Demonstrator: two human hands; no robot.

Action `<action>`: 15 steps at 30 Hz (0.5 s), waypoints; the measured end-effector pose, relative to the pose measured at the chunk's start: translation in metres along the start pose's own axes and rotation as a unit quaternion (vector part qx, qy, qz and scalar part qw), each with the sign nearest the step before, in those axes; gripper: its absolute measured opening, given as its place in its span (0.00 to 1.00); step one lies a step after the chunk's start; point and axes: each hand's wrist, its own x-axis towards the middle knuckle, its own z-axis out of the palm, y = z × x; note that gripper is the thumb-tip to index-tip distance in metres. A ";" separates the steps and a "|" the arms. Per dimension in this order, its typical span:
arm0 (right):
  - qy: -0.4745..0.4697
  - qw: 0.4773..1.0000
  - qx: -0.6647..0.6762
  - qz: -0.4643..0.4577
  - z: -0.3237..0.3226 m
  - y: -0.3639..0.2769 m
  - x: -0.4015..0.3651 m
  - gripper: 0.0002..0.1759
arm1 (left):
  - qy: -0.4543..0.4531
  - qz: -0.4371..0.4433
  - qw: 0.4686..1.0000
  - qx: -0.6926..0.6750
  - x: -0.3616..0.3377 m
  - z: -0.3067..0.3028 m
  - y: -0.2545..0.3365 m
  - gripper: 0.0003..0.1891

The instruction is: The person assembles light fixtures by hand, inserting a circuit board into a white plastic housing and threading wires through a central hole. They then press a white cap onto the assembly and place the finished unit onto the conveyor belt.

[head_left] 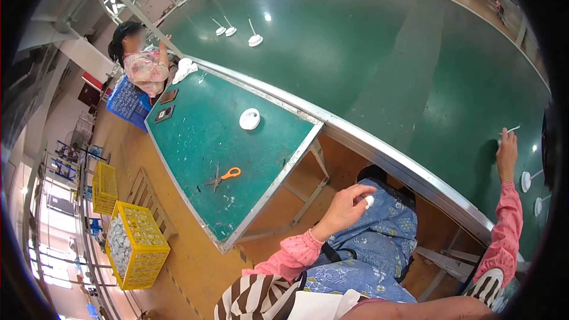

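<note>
My left hand [345,208] hovers over my lap, its thumb and fingers closed on a small white piece [369,201] whose kind I cannot make out. Out to the right, my right hand [507,153] is over the green conveyor belt [379,53], with its fingers closed around a white part with a thin stem [513,129]. Most of that part is hidden by the hand. Nearer me on the belt lie a white round piece with a stem [526,182] and a similar piece [538,205].
A green side table [195,154] holds orange-handled scissors [230,173], a white cup-like part [249,119] and a white cloth [185,70]. A co-worker [145,65] sits beyond it. Several stemmed white pieces [255,40] stand farther along the belt. A yellow crate [142,252] stands on the floor.
</note>
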 end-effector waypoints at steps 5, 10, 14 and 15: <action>-0.017 0.992 0.113 -0.050 -0.044 -0.068 -0.019 0.20 | -0.030 0.034 0.998 0.051 0.005 0.014 -0.004 0.16; 0.060 0.992 0.106 0.043 -0.056 -0.072 -0.011 0.10 | -0.099 0.063 0.990 0.082 0.008 0.032 0.023 0.15; 0.094 0.981 0.142 0.090 -0.095 -0.112 -0.032 0.11 | -0.111 0.005 0.993 0.045 0.005 0.043 0.015 0.14; 0.043 0.976 0.195 0.086 -0.105 -0.125 -0.047 0.19 | -0.111 0.012 0.993 0.044 0.007 0.047 0.016 0.14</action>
